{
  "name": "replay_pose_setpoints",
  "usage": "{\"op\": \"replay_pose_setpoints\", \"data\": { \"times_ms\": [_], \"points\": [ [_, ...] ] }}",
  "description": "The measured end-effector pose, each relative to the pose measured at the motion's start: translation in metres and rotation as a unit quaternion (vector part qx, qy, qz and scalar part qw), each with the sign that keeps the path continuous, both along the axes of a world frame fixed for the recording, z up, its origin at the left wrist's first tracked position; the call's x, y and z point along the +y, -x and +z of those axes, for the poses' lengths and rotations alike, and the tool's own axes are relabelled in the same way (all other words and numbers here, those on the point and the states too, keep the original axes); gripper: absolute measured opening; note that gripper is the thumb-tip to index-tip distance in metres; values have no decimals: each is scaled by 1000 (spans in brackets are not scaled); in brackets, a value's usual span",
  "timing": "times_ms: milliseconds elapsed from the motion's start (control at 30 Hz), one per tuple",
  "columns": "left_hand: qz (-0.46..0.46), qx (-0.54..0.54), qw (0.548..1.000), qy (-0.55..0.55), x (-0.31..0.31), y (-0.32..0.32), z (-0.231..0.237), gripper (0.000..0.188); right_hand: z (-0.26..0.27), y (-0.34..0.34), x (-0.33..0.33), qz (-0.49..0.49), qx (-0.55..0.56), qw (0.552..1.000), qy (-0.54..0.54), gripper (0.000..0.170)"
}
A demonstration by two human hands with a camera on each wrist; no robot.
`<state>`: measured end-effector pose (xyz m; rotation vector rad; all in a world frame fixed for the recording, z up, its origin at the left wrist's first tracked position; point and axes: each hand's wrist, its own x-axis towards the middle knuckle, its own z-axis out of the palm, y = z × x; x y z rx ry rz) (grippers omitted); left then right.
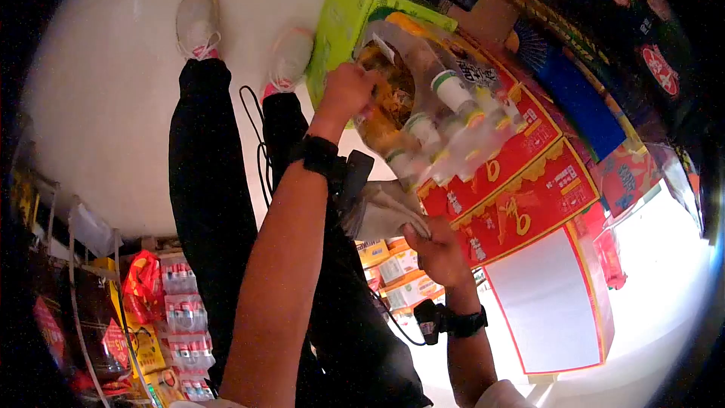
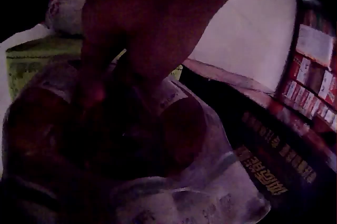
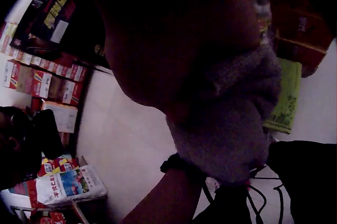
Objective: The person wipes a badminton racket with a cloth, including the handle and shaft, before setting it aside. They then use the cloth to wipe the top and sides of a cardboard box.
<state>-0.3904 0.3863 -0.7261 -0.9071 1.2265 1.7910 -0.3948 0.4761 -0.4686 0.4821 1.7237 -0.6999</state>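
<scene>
In the head view, a clear plastic bag (image 1: 483,132) lies over red boxes. White-and-green cylindrical items and orange-brown contents show through it. My left hand (image 1: 349,92) has curled fingers at the bag's near edge, gripping the plastic. The left wrist view is dark, with that hand (image 2: 142,29) above the bag (image 2: 205,187) and its fingertips down among the dark contents. A folded greyish cloth (image 1: 389,215) is pinched in my right hand (image 1: 442,253), thumb on top. Seen from the right wrist, the cloth (image 3: 226,134) hangs bunched below that hand (image 3: 184,40).
A lime-green box (image 1: 340,19) stands beside the bag, close to my shoes (image 1: 291,57). Red gift boxes (image 1: 521,204) line the right. Shelved packs of red-capped bottles (image 1: 185,313) stand at lower left. A black cable (image 1: 260,151) trails by my legs on the pale floor (image 1: 121,128).
</scene>
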Motion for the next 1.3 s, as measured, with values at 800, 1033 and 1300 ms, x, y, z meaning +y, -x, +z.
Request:
{"op": "replay_pose_setpoints", "data": {
  "times_ms": [800, 1033, 1300],
  "points": [
    [101, 70, 969, 214, -356, 89, 104, 15, 24, 126, -143, -379, 51, 922, 56, 39],
    [131, 185, 953, 202, -379, 186, 128, 16, 0, 225, -184, -519, 68, 825, 214, 42],
    [-21, 291, 944, 157, -233, 333, 156, 18, -54, 305, -190, -671, 123, 701, 209, 42]
  ]
}}
